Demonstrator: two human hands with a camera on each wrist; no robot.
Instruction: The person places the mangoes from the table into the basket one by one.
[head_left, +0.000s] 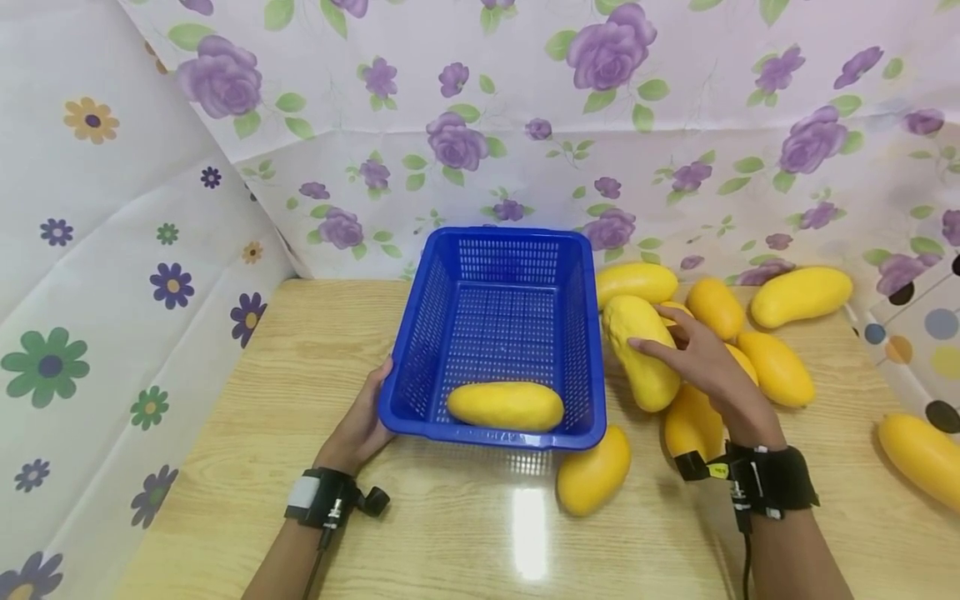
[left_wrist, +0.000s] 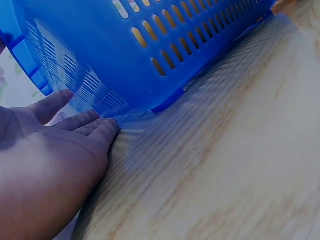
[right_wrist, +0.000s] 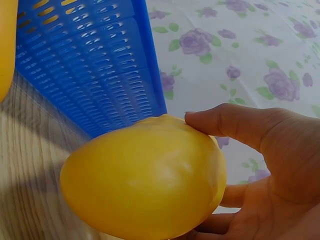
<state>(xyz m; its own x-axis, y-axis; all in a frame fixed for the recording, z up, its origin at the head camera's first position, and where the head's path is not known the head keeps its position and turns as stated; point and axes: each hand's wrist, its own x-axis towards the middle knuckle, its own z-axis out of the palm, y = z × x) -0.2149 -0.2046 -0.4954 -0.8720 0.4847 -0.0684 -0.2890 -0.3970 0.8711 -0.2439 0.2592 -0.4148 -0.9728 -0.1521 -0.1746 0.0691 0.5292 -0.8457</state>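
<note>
My left hand (head_left: 362,425), fingers straight, braces the basket's (head_left: 420,333) near-left corner; one mango (head_left: 505,406) lies inside. Just right of the basket, my right hand (head_left: 701,354) grips a mango (head_left: 640,352) around its middle: probably smooth, firm, slippery, bruisable, so I grip broadly

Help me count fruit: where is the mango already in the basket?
In the head view, the mango lies inside the blue basket, against its near wall, close to the left hand.
</note>
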